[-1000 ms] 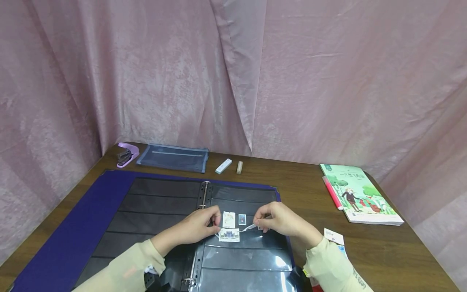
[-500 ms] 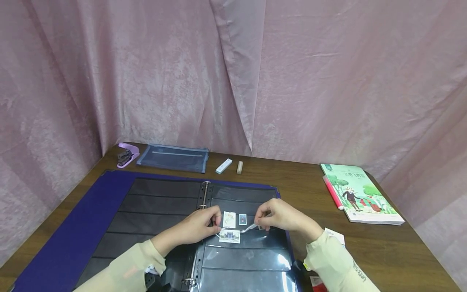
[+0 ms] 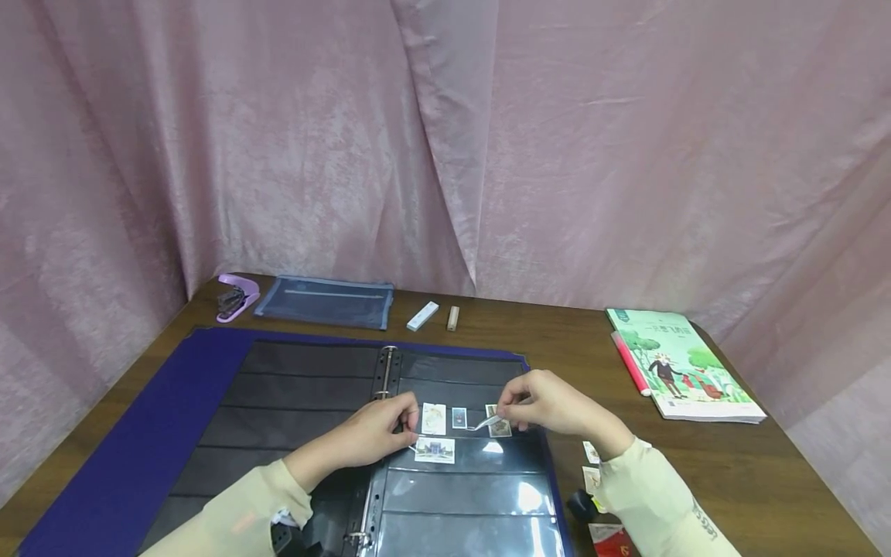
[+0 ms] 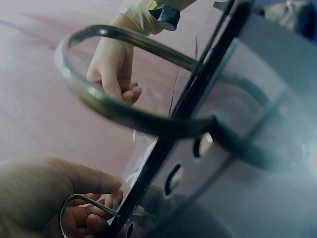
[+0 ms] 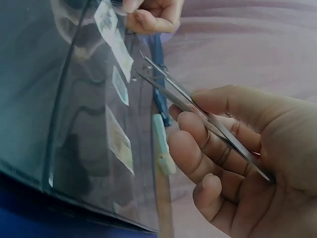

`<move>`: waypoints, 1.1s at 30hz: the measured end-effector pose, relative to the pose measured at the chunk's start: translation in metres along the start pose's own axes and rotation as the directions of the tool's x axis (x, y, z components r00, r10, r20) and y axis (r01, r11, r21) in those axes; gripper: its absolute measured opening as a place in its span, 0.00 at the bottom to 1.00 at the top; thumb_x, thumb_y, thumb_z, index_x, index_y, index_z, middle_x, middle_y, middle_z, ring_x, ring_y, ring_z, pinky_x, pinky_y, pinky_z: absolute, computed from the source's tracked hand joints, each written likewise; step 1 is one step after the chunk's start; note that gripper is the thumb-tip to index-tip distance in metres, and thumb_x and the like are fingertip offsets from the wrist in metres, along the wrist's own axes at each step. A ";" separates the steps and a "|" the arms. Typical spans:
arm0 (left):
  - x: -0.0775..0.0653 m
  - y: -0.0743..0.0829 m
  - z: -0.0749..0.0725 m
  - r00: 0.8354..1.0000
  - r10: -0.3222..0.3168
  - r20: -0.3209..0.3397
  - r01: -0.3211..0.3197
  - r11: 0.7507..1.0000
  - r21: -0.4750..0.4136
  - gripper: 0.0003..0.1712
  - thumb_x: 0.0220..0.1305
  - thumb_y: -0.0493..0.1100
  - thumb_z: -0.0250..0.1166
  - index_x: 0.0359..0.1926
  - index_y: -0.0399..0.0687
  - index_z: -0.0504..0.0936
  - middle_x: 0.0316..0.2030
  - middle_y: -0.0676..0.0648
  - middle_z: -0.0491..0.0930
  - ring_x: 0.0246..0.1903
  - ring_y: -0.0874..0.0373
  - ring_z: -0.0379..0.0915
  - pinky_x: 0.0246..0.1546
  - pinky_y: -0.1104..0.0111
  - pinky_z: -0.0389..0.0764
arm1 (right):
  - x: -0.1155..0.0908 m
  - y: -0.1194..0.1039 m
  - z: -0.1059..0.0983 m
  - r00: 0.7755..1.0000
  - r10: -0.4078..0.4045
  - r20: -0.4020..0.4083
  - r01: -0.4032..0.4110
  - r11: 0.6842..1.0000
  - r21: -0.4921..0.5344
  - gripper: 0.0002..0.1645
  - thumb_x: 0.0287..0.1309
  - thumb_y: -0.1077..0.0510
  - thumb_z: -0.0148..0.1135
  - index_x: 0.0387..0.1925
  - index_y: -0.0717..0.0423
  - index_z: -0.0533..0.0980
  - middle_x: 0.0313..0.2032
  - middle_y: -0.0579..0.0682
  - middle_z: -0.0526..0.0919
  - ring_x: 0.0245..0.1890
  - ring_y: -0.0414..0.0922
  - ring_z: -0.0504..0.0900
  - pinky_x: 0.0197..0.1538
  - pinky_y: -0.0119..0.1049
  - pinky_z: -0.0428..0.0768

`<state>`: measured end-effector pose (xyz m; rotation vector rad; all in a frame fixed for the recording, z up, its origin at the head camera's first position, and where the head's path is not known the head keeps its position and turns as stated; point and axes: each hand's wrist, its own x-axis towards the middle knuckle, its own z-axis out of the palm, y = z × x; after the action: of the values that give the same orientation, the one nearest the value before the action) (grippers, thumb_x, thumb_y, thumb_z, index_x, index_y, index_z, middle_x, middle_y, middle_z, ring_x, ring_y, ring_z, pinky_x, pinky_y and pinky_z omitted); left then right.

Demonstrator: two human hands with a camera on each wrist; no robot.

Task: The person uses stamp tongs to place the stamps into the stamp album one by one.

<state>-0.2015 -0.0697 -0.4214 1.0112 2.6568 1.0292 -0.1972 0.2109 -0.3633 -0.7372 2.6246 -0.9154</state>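
An open stamp album [image 3: 473, 495] with dark pages lies before me. My right hand [image 3: 546, 402] holds metal tweezers [image 5: 185, 101], their tips apart with nothing between them. Those tips are close to a small blue stamp [image 3: 459, 418], and a brownish stamp [image 3: 499, 424] is partly behind the tweezers. My left hand [image 3: 379, 429] is by the ring spine, thumb and fingers pinching what looks like the clear pocket's edge; the exact grip is partly hidden. Beside it are a pale upright stamp [image 3: 434, 418] and, below that, a wide stamp [image 3: 435, 450] with a building.
A purple stapler [image 3: 238, 298], blue mesh pouch [image 3: 323, 302], small white box [image 3: 422, 316] and beige piece [image 3: 453, 318] are along the back. At right are a green book [image 3: 685, 367], a pink marker [image 3: 631, 363], and loose stamps partly under the right sleeve.
My right hand has drawn the tweezers away from the wide stamp, up and to the right, uncovering more of the brownish stamp. The left hand stays put. The view has shifted slightly.
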 end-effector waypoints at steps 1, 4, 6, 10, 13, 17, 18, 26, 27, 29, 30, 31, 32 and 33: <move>0.000 0.000 0.000 1.000 0.002 -0.001 -0.002 1.000 -0.002 0.11 0.53 0.40 0.64 0.28 0.52 0.68 0.24 0.58 0.68 0.24 0.66 0.61 0.26 0.74 0.64 | -0.002 0.000 -0.002 1.000 0.005 -0.004 -0.005 1.000 0.004 0.08 0.54 0.56 0.58 0.28 0.56 0.79 0.22 0.53 0.82 0.19 0.40 0.78 0.26 0.31 0.76; 0.000 0.000 0.000 1.000 0.005 0.002 -0.005 1.000 -0.007 0.10 0.53 0.40 0.64 0.28 0.52 0.68 0.25 0.57 0.68 0.24 0.66 0.62 0.26 0.74 0.64 | -0.008 -0.001 -0.009 1.000 0.016 -0.016 -0.016 1.000 0.004 0.08 0.55 0.55 0.58 0.29 0.55 0.79 0.22 0.53 0.81 0.20 0.41 0.79 0.27 0.31 0.76; -0.001 0.000 0.000 1.000 0.006 0.005 -0.006 1.000 -0.011 0.10 0.53 0.40 0.63 0.28 0.52 0.68 0.25 0.57 0.68 0.24 0.66 0.62 0.26 0.74 0.64 | -0.012 -0.001 -0.012 1.000 0.015 -0.021 -0.015 1.000 -0.006 0.08 0.55 0.55 0.58 0.29 0.54 0.79 0.23 0.51 0.81 0.21 0.40 0.79 0.28 0.31 0.76; -0.001 -0.001 0.000 1.000 0.007 0.003 -0.007 1.000 -0.009 0.10 0.53 0.40 0.63 0.28 0.52 0.68 0.25 0.58 0.68 0.24 0.65 0.63 0.27 0.74 0.64 | -0.019 0.000 -0.019 0.999 0.017 -0.031 -0.017 1.000 -0.013 0.07 0.55 0.54 0.58 0.30 0.53 0.79 0.23 0.49 0.81 0.21 0.38 0.78 0.29 0.33 0.78; -0.001 -0.001 0.000 1.000 0.007 -0.001 -0.007 1.000 -0.006 0.10 0.53 0.40 0.64 0.28 0.52 0.68 0.25 0.58 0.69 0.25 0.64 0.63 0.27 0.75 0.64 | -0.024 0.002 -0.023 0.999 0.018 -0.040 -0.018 1.000 -0.009 0.07 0.54 0.55 0.59 0.30 0.53 0.79 0.23 0.48 0.80 0.21 0.38 0.78 0.29 0.35 0.78; 0.000 -0.001 0.001 1.000 0.008 -0.003 -0.008 1.000 -0.002 0.10 0.53 0.40 0.64 0.28 0.52 0.68 0.25 0.58 0.69 0.25 0.64 0.64 0.27 0.75 0.64 | -0.034 0.007 -0.027 0.998 0.020 -0.064 -0.021 1.000 -0.012 0.07 0.54 0.54 0.59 0.30 0.53 0.79 0.24 0.49 0.81 0.22 0.37 0.78 0.28 0.32 0.77; 0.001 -0.001 0.001 1.000 0.009 -0.002 -0.009 1.000 -0.001 0.10 0.53 0.40 0.64 0.28 0.52 0.68 0.25 0.58 0.69 0.25 0.64 0.64 0.27 0.75 0.64 | -0.037 0.009 -0.027 0.997 0.021 -0.072 -0.022 1.000 -0.015 0.08 0.54 0.54 0.59 0.30 0.53 0.79 0.24 0.49 0.81 0.22 0.36 0.78 0.28 0.31 0.77; 0.001 -0.001 0.001 1.000 0.014 -0.002 -0.014 1.000 0.014 0.10 0.53 0.41 0.64 0.28 0.53 0.68 0.24 0.58 0.69 0.24 0.66 0.63 0.27 0.75 0.65 | -0.062 0.020 -0.032 0.989 0.061 -0.133 -0.062 0.998 -0.004 0.09 0.55 0.52 0.58 0.32 0.53 0.78 0.24 0.47 0.80 0.23 0.33 0.76 0.28 0.29 0.76; 0.001 -0.001 0.001 1.000 0.016 -0.002 -0.016 1.000 0.015 0.10 0.53 0.40 0.64 0.28 0.53 0.68 0.24 0.58 0.69 0.24 0.66 0.63 0.27 0.75 0.65 | -0.065 0.022 -0.033 0.988 0.071 -0.137 -0.072 0.997 0.002 0.10 0.55 0.51 0.58 0.32 0.53 0.78 0.25 0.48 0.80 0.23 0.33 0.76 0.28 0.29 0.76; 0.001 -0.002 0.001 1.000 0.021 0.001 -0.021 1.000 0.012 0.10 0.53 0.40 0.64 0.28 0.53 0.68 0.25 0.58 0.69 0.24 0.66 0.63 0.27 0.75 0.65 | -0.071 0.024 -0.033 0.985 0.095 -0.142 -0.093 0.996 0.017 0.12 0.55 0.50 0.58 0.33 0.54 0.78 0.25 0.48 0.80 0.24 0.33 0.77 0.29 0.29 0.76; 0.001 -0.002 0.001 1.000 0.022 0.002 -0.022 1.000 0.011 0.10 0.53 0.40 0.63 0.28 0.53 0.68 0.25 0.58 0.70 0.24 0.66 0.63 0.27 0.75 0.65 | -0.073 0.026 -0.032 0.985 0.100 -0.143 -0.098 0.995 0.023 0.12 0.55 0.50 0.58 0.34 0.54 0.78 0.25 0.49 0.80 0.24 0.33 0.77 0.29 0.29 0.76; 0.001 -0.002 0.001 1.000 0.023 0.002 -0.023 1.000 0.011 0.10 0.53 0.40 0.63 0.28 0.53 0.68 0.25 0.58 0.70 0.24 0.66 0.63 0.27 0.75 0.65 | -0.076 0.028 -0.032 0.984 0.100 -0.148 -0.099 0.995 0.019 0.12 0.55 0.50 0.58 0.33 0.54 0.78 0.25 0.49 0.80 0.24 0.33 0.77 0.29 0.28 0.76; 0.001 -0.003 0.001 1.000 0.022 0.003 -0.022 1.000 0.010 0.09 0.53 0.40 0.63 0.29 0.53 0.68 0.25 0.58 0.70 0.24 0.67 0.63 0.27 0.75 0.65 | -0.078 0.030 -0.032 0.983 0.097 -0.153 -0.096 0.995 0.014 0.11 0.55 0.50 0.58 0.33 0.54 0.78 0.25 0.49 0.80 0.24 0.32 0.76 0.29 0.28 0.76; 0.000 -0.003 0.001 1.000 0.020 0.005 -0.020 1.000 0.008 0.09 0.53 0.40 0.63 0.29 0.53 0.69 0.25 0.59 0.71 0.24 0.67 0.63 0.27 0.75 0.65 | -0.081 0.032 -0.032 0.983 0.093 -0.158 -0.093 0.996 0.009 0.11 0.56 0.51 0.58 0.33 0.54 0.78 0.25 0.48 0.81 0.24 0.31 0.76 0.28 0.28 0.75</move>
<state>-0.2026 -0.0703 -0.4240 1.0422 2.6543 1.0201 -0.1545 0.2921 -0.3531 -0.5565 2.7689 -0.9861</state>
